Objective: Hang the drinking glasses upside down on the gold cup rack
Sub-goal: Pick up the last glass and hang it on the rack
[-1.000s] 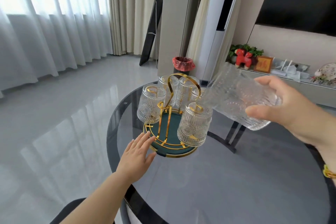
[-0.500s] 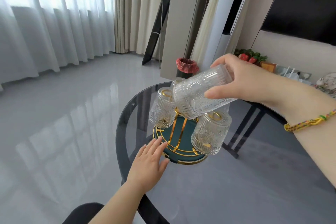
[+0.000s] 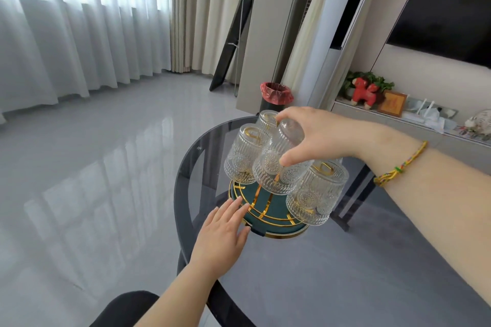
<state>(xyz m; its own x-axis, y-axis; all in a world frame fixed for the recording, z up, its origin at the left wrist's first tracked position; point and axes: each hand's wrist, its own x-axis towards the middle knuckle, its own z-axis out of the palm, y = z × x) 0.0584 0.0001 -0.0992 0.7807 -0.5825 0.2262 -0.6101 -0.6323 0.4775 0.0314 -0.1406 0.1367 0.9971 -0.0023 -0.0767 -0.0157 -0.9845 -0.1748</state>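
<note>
Right hand (image 3: 318, 138) pinches the ribbed glass (image 3: 279, 164) mouth-down over the gold cup rack (image 3: 268, 210), probably seeking a peg hidden beneath; left hand (image 3: 223, 231) lies flat, empty, steadying the base.

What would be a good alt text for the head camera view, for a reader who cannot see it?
A right hand lowers a clear ribbed drinking glass upside down onto a gold wire cup rack with a round green base, where other glasses already hang. The left hand rests flat against the base, on a round dark glass table.
</note>
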